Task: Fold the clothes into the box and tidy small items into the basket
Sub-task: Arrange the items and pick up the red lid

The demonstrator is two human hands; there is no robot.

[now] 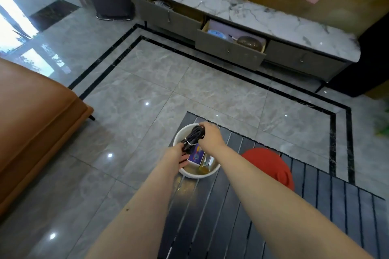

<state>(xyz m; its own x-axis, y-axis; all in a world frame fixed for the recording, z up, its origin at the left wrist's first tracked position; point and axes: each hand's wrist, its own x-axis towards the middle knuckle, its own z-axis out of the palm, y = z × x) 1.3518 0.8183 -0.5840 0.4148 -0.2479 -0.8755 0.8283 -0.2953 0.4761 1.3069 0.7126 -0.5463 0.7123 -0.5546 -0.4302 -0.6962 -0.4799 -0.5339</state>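
Both bare forearms reached forward and away from the camera, nearly parallel, the left one lower and a little shorter in its reach. The right hand (210, 135) was turned palm down with its back toward the camera; its fingers (203, 126) curled over the far top of a bundled black cable (194, 137) and gripped it. The left hand (175, 153) lay just beside the bundle's lower end, wrist slightly bent, its fingers around that end of the cable. The two hands sat close together, the bundle between them, the right hand higher and farther out.
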